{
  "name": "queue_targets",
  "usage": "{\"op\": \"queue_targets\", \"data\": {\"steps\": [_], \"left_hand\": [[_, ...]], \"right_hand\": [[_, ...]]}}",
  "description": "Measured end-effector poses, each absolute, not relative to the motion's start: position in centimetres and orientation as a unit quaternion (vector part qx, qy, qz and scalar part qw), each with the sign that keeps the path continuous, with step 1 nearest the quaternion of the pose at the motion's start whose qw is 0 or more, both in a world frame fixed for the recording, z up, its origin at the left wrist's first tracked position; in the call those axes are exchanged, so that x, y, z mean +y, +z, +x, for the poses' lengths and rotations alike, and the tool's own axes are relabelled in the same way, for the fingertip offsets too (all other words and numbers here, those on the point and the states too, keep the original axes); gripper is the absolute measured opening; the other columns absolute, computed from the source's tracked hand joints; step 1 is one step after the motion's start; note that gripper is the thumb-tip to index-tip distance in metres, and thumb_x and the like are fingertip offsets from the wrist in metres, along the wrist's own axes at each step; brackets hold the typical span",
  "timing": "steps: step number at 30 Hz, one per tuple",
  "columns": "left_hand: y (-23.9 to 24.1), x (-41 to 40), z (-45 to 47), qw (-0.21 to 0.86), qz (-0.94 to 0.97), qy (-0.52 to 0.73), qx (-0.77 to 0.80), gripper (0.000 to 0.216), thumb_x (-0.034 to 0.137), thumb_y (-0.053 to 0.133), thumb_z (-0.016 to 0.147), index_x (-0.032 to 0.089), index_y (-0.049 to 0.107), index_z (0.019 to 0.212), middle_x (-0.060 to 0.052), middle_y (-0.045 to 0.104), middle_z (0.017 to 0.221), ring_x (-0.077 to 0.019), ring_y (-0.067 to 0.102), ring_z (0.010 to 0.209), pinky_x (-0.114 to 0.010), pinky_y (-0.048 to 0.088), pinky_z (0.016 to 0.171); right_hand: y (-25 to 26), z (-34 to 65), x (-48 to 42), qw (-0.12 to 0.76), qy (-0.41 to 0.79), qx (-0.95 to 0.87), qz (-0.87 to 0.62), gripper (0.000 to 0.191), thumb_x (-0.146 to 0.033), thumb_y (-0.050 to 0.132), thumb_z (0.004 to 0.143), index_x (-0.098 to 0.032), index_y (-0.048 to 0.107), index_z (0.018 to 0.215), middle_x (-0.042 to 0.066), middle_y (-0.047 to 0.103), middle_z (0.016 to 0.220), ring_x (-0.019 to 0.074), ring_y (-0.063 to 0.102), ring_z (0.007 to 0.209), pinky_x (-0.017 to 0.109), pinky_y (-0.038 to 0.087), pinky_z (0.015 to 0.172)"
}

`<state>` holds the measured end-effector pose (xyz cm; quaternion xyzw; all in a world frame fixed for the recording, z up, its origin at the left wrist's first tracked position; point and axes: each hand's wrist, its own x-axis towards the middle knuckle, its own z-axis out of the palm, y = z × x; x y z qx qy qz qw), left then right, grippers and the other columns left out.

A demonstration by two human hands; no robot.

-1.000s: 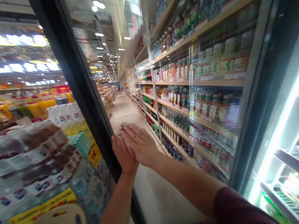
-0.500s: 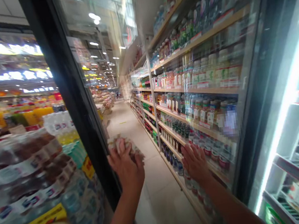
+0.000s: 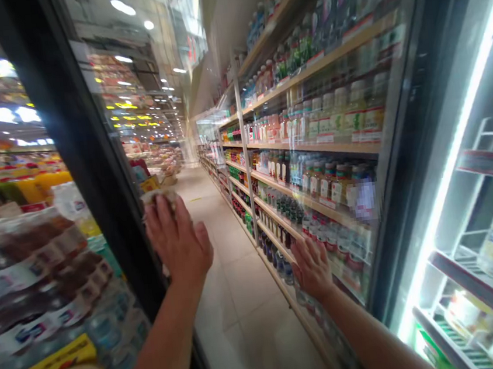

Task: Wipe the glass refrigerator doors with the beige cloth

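In the head view, my left hand [image 3: 178, 238] presses a crumpled, light-coloured cloth [image 3: 159, 196] against a glass door, near the left bar of its black frame [image 3: 70, 144]. Most of the cloth is hidden under the palm and fingers. My right hand [image 3: 312, 267] is lower and to the right, its fingers stretched out, and appears to rest on the same glass. Nothing shows in it. Shelves of bottles and a pale aisle floor appear in the glass, seen through it or as a reflection.
Stacked packs of bottled drinks [image 3: 22, 278] stand at the left beyond the door frame, with a yellow sign [image 3: 40, 362] in front. At the right are a bright light strip [image 3: 460, 162] and wire cooler shelves [image 3: 480, 277] holding cans and packages. Bottle shelves [image 3: 312, 142] line the aisle.
My left hand has moved up and left across the glass with the cloth, towards the door frame. My right hand has barely moved. The view has shifted slightly right.
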<state>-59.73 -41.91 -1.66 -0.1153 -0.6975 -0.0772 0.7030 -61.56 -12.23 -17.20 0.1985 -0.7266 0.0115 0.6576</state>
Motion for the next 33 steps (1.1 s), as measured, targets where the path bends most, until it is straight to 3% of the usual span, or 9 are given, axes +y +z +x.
{"op": "queue_targets", "data": {"steps": [3,7,13,16,20,22,26,29,33], "left_hand": [[-2.3,-40.7,-59.3,0.688,-0.139,-0.065,-0.709,0.067,0.035,0.040,0.109,0.016,0.018,0.170,-0.014,0.017,0.174,-0.0329,0.008,0.162,-0.055,0.011,0.132],[-2.1,-40.0,-59.1,0.667,-0.193,-0.020,-0.720,0.067,0.038,0.041,0.110,0.017,0.020,0.169,-0.013,0.021,0.173,-0.0285,0.009,0.162,-0.048,0.008,0.133],[6.5,-41.8,-59.5,0.674,-0.106,-0.099,-0.724,0.070,0.047,0.031,0.110,0.006,0.025,0.166,-0.017,0.019,0.173,-0.0354,0.011,0.161,-0.058,0.011,0.131],[5.5,-40.5,-59.6,0.694,-0.111,-0.098,-0.705,0.070,0.045,0.038,0.109,0.003,0.027,0.165,-0.019,0.025,0.171,-0.0348,0.013,0.161,-0.056,0.010,0.131],[1.5,-38.7,-59.7,0.622,-0.257,-0.006,-0.740,0.059,0.043,0.045,0.108,0.017,0.043,0.161,-0.013,0.043,0.164,-0.0305,0.024,0.159,-0.050,0.012,0.133],[2.2,-39.2,-59.7,0.576,-0.303,0.019,-0.759,0.056,0.045,0.045,0.108,0.023,0.047,0.159,-0.008,0.047,0.161,-0.0286,0.031,0.157,-0.048,0.011,0.133],[7.5,-41.8,-59.8,0.629,-0.205,-0.058,-0.748,0.065,0.044,0.041,0.106,0.012,0.037,0.163,-0.011,0.028,0.171,-0.0330,0.015,0.161,-0.056,0.007,0.132],[8.5,-41.6,-59.8,0.655,-0.144,-0.099,-0.735,0.069,0.043,0.038,0.107,0.007,0.028,0.165,-0.014,0.018,0.174,-0.0358,0.006,0.161,-0.060,0.005,0.130],[5.4,-39.0,-60.0,0.582,-0.256,-0.046,-0.770,0.063,0.049,0.045,0.105,0.016,0.045,0.159,-0.010,0.037,0.167,-0.0328,0.020,0.160,-0.053,0.008,0.133]], "right_hand": [[-17.1,-61.5,-12.3,0.659,0.014,-0.724,0.200,0.041,-0.025,0.054,0.097,-0.021,0.068,0.135,0.009,0.075,0.130,0.0226,0.036,0.156,0.046,0.014,0.134],[-17.4,-61.5,-12.4,0.649,0.024,-0.735,0.195,0.044,-0.026,0.056,0.097,-0.021,0.066,0.140,0.009,0.075,0.130,0.0224,0.038,0.155,0.046,0.011,0.135],[-17.6,-61.6,-12.3,0.652,0.031,-0.731,0.198,0.060,-0.024,0.059,0.094,-0.021,0.053,0.154,0.009,0.072,0.137,0.0235,0.038,0.155,0.046,0.014,0.134],[-17.7,-61.6,-12.3,0.651,0.034,-0.733,0.195,0.062,-0.025,0.059,0.094,-0.023,0.051,0.156,0.008,0.071,0.139,0.0236,0.041,0.153,0.047,0.015,0.134],[-17.7,-61.5,-12.3,0.645,0.029,-0.738,0.194,0.054,-0.025,0.058,0.095,-0.024,0.059,0.149,0.008,0.072,0.138,0.0234,0.044,0.152,0.046,0.014,0.134],[-17.6,-61.5,-12.3,0.649,0.031,-0.735,0.195,0.049,-0.025,0.056,0.096,-0.023,0.063,0.145,0.009,0.073,0.136,0.0232,0.045,0.151,0.046,0.013,0.134],[-17.4,-61.5,-12.3,0.652,0.022,-0.733,0.193,0.047,-0.025,0.054,0.097,-0.022,0.063,0.143,0.009,0.073,0.135,0.0222,0.044,0.152,0.046,0.012,0.135],[-17.3,-61.5,-12.3,0.652,0.017,-0.733,0.193,0.052,-0.025,0.056,0.095,-0.022,0.059,0.147,0.008,0.072,0.137,0.0225,0.041,0.154,0.046,0.012,0.135],[-17.5,-61.7,-12.3,0.655,0.019,-0.730,0.194,0.052,-0.025,0.057,0.095,-0.023,0.060,0.147,0.008,0.071,0.139,0.0232,0.038,0.156,0.047,0.011,0.135]]}}
